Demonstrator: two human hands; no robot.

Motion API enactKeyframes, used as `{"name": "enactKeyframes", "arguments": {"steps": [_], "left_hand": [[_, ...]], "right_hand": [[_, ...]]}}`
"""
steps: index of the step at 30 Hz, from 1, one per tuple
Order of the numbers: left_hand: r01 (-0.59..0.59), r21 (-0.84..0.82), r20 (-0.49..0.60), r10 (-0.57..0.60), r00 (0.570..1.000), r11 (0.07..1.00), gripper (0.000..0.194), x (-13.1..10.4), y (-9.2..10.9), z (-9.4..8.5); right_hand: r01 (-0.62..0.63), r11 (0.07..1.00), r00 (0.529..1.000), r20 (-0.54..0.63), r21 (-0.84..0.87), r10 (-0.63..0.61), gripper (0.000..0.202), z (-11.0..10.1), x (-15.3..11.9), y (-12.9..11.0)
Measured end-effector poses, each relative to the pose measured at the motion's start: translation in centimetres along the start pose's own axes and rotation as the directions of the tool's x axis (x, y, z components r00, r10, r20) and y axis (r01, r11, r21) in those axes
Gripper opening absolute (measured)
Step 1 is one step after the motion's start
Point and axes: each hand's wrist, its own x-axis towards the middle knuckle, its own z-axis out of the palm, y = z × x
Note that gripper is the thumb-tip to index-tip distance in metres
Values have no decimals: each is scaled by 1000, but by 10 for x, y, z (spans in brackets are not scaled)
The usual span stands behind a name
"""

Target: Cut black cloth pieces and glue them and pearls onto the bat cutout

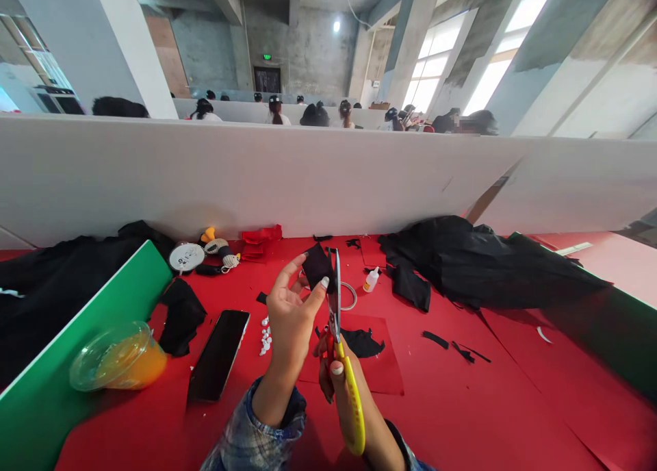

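Note:
Between the thumb and fingers of my left hand is a small piece of black fabric, held up above the table. My right hand grips a pair of scissors with yellow and red handles, blades pointing up. The blades stand along the fabric's right edge; whether they touch it I cannot tell. Below my hands lies a red sheet with a cut black scrap on it. A pale ring rests just behind the scissors, partly hidden by them.
A phone and a clear cup of orange drink lie at left beside a green divider. A small white bottle stands behind my hands. Large black cloth is heaped at right. A white partition closes the back.

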Motion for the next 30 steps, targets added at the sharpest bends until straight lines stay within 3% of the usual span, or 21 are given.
{"name": "enactKeyframes", "arguments": {"steps": [12,30], "left_hand": [[-8,-32,46,9,999,999,50,4,3,-4],[-54,56,131,46,990,997,50,8,8,-9]], "right_hand": [[-88,996,996,-19,10,89,62,-8,-4,-6],[-180,981,983,-25,76,183,70,-18,-4,13]]}}
